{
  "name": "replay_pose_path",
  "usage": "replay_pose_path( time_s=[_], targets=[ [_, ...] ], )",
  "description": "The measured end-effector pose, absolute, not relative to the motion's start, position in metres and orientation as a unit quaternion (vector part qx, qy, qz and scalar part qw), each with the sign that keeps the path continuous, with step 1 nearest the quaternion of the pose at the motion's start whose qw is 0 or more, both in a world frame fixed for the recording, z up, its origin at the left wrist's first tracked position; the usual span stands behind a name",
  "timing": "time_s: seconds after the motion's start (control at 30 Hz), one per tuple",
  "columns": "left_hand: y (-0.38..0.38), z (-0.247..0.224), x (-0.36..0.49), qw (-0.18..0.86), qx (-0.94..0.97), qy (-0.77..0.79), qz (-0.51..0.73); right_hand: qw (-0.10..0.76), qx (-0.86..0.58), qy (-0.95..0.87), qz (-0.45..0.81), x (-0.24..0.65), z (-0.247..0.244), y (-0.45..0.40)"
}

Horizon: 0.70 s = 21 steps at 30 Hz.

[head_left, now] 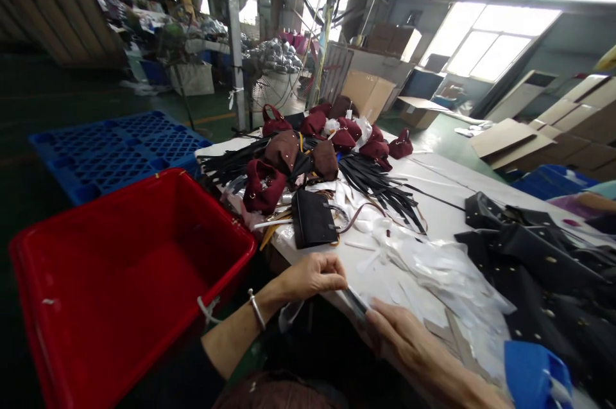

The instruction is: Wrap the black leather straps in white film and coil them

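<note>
My left hand [315, 274] is closed in a pinch on one end of a narrow dark strip with pale edges [356, 302]. Lower and to the right, my right hand [402, 329] grips the strip's other end, its fingers partly blurred. The strip spans the short gap between both hands, just over the near edge of the white table [428, 178]. Beyond my left hand stands a small black handbag [314, 219] with a thin brown strap trailing beside it. Crumpled clear plastic bags [433, 261] lie past my right hand.
A red bin [192, 229] stands at the left against the table, with a blue pallet [120, 146] behind it. Maroon bags [264, 187] and black strips [380, 187] pile up at the table's far end. Black studded pieces [543, 261] and a blue object [534, 370] lie right.
</note>
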<state>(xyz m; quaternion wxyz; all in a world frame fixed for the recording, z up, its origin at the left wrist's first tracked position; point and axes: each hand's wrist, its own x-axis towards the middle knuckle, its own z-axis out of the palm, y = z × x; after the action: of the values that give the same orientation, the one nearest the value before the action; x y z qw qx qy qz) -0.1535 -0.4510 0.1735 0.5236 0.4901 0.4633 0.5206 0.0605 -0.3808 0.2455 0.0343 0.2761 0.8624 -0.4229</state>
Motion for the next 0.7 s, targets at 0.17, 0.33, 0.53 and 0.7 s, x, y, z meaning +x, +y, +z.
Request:
replay_pose_path(
  time_s=[0.17,0.33,0.53,0.7],
  targets=[
    [-0.445,0.157,-0.127,0.543,0.491,0.392,0.557,-0.065,0.304,0.605,-0.734,0.038,0.260,-0.398],
    [-0.447,0.157,-0.086,0.600,0.362,0.308,0.643,-0.210,0.291,0.564,-0.744,0.021,0.272,-0.395],
    [-0.469,0.174,-0.088,0.620,0.389,0.265,0.628,-0.244,0.242,0.886,-0.313,0.021,0.264,-0.368],
    [-0.479,0.179,-0.136,0.609,0.394,0.312,0.614,-0.078,0.181,0.971,-0.138,0.035,0.252,-0.358]
  ],
)
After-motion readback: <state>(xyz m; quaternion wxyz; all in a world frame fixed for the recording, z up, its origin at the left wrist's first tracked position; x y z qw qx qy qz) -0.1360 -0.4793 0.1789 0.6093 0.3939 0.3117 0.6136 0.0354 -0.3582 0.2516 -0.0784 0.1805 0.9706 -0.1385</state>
